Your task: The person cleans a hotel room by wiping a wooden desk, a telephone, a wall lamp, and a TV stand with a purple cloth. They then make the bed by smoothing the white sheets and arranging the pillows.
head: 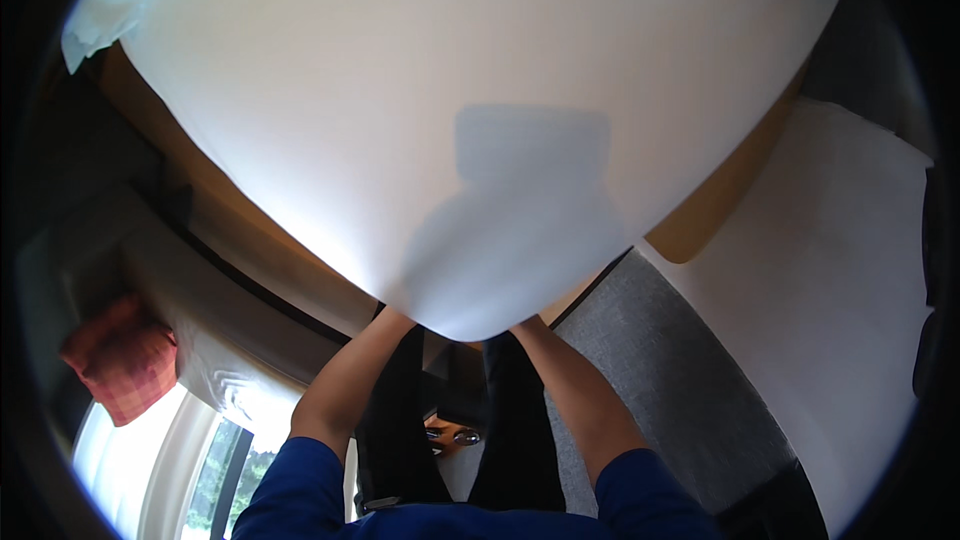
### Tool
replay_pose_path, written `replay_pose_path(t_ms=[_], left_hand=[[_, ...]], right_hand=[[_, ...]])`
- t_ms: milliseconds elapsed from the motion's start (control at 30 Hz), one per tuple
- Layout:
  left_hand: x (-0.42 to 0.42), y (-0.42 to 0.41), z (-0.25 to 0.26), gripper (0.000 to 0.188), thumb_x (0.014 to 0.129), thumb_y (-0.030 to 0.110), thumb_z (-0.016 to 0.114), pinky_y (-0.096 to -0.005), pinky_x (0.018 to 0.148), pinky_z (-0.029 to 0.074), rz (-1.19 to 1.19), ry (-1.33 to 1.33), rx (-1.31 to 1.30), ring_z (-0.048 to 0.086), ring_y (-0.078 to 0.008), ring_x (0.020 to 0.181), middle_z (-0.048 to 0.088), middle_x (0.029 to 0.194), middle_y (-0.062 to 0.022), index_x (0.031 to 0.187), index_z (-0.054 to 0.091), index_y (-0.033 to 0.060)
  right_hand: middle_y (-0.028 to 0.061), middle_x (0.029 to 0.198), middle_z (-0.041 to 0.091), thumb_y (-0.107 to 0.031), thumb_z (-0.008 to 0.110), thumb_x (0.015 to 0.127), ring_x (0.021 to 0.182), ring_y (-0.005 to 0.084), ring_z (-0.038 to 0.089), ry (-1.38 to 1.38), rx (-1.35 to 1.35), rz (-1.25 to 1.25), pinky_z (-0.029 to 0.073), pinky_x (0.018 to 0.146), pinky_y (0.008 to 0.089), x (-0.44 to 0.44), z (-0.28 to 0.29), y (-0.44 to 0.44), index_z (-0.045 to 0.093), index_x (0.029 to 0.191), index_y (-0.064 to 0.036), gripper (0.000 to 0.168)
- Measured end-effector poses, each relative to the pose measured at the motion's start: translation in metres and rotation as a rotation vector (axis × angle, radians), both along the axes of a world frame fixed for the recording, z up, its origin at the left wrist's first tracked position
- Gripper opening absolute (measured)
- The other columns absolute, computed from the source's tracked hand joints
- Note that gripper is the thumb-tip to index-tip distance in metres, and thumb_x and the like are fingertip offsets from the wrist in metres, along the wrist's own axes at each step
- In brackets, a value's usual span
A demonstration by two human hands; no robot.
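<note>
A broad white sheeted surface, apparently a mattress (525, 37), fills the upper view and narrows to a rounded corner in front of me. Both hands are hidden beneath that corner. My left forearm (345, 371) reaches under its left side, my right forearm (574, 382) under its right side. Whether the fingers grip the underside cannot be seen. A shadow of a head and shoulders falls across the smooth white cover. Along the left, a tan bed base (255, 240) shows below the mattress edge.
A second white-covered bed (817, 262) stands right, beyond grey carpet (637, 345) and a brown panel (712, 199). At left, a red plaid cushion (127, 360) rests on a pale padded seat (217, 322) near a window (217, 469). Pale bluish fabric (124, 11) bunches upper left.
</note>
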State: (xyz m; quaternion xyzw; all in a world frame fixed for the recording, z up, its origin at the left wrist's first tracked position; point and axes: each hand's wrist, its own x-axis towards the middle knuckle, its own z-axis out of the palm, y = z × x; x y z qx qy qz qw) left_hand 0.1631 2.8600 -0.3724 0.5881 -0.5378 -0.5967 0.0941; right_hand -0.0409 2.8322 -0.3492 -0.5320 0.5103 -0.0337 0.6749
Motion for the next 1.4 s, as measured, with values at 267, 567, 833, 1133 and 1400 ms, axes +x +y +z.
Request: replay_pose_path(t_ms=[267, 567, 833, 1133, 1400], left_hand=[[0.031, 0.002, -0.027, 0.046, 0.081, 0.028, 0.063, -0.04, 0.094, 0.042, -0.16, -0.41, -0.026, 0.051, -0.0344, 0.115, 0.054, 0.125, -0.0167, 0.122, 0.057, 0.0084], [0.06, -0.024, -0.049, 0.046, 0.083, 0.029, 0.062, -0.04, 0.094, 0.043, -0.229, -0.507, -0.009, 0.051, -0.0348, 0.115, 0.054, 0.126, -0.0166, 0.123, 0.056, 0.0084], [0.061, -0.008, 0.001, 0.045, 0.084, 0.03, 0.06, -0.04, 0.093, 0.043, -0.276, -0.419, -0.021, 0.051, -0.0351, 0.116, 0.054, 0.127, -0.0166, 0.124, 0.055, 0.0084], [-0.004, 0.017, 0.176, 0.038, 0.082, 0.037, 0.062, -0.0413, 0.08, 0.05, -0.202, -0.435, 0.274, 0.063, -0.0366, 0.094, 0.066, 0.094, -0.0204, 0.1, 0.065, 0.0038], [-0.111, -0.049, 0.22, 0.039, 0.086, 0.033, 0.064, -0.0341, 0.074, 0.052, -0.01, -0.201, 0.427, 0.067, -0.022, 0.083, 0.07, 0.088, -0.0127, 0.109, 0.065, 0.0008]], right_hand=[[0.012, 0.13, 0.051, -0.03, 0.06, 0.089, 0.118, 0.025, 0.049, 0.182, 0.098, -0.082, 0.04, 0.1, 0.0362, -0.044, -0.02, 0.005, 0.044, 0.131, -0.005, 0.052], [0.0132, 0.131, 0.051, -0.028, 0.059, 0.091, 0.119, 0.0238, 0.049, 0.142, 0.321, -0.459, 0.039, 0.102, 0.0343, -0.083, -0.028, -0.034, 0.042, 0.133, -0.004, 0.051], [0.0145, 0.133, 0.05, -0.022, 0.052, 0.096, 0.121, 0.0217, 0.05, 0.121, 0.378, -0.412, 0.037, 0.103, 0.0314, -0.084, 0.045, -0.013, 0.041, 0.134, 0.001, 0.046], [0.0167, 0.1, 0.066, -0.041, 0.051, 0.091, 0.094, 0.0297, 0.063, 0.444, 0.352, -0.298, 0.049, 0.08, 0.0384, -0.18, 0.163, 0.161, 0.061, 0.11, -0.002, 0.044], [0.0101, 0.092, 0.066, -0.031, 0.053, 0.092, 0.078, 0.0197, 0.064, 0.307, 0.385, -1.0, 0.051, 0.065, 0.0334, -0.291, 0.23, 0.091, 0.06, 0.105, -0.002, 0.033]])
